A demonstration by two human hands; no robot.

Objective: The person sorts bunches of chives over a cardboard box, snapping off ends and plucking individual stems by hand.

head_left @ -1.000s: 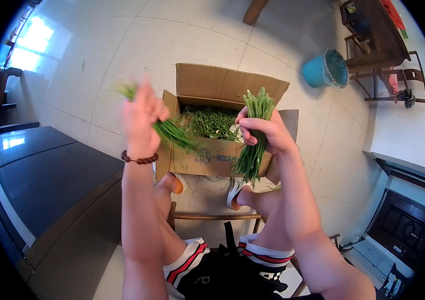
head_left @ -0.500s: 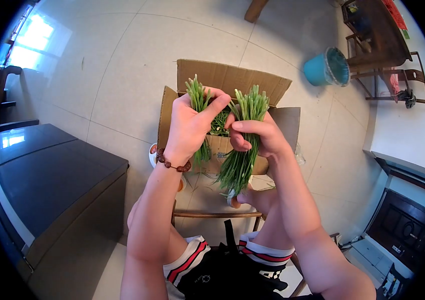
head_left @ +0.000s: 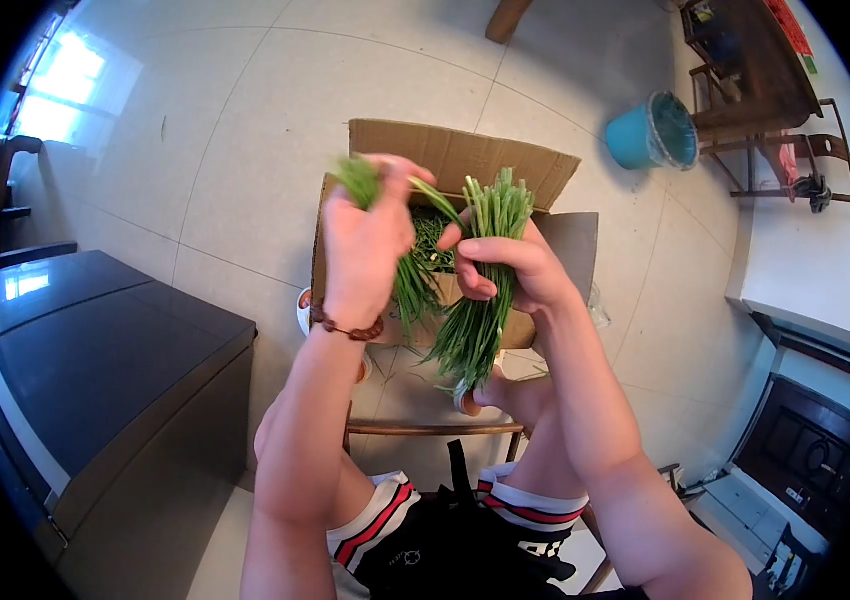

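Note:
Over an open cardboard box (head_left: 460, 150), my right hand (head_left: 528, 268) is wrapped round a thick bunch of garlic chives (head_left: 475, 328), pale cut ends up and green tips hanging down. To its left, my left hand (head_left: 360, 250) is closed on a smaller bunch of garlic chives (head_left: 413, 290); its top end is blurred by motion. A few stalks (head_left: 435, 198) stretch from the left fingers across to the right-hand bunch. More loose greens (head_left: 432, 238) lie inside the box between my hands.
A blue lined bucket (head_left: 635, 135) stands on the tiled floor at the upper right, beside a wooden table (head_left: 755, 80). A dark cabinet (head_left: 115, 350) is on the left. A wooden bar (head_left: 435, 430) crosses in front of my knees.
My left hand has moved left, away from the right-hand bunch, drawing a few stalks out sideways. My right hand has stayed almost in place, still gripping its bunch.

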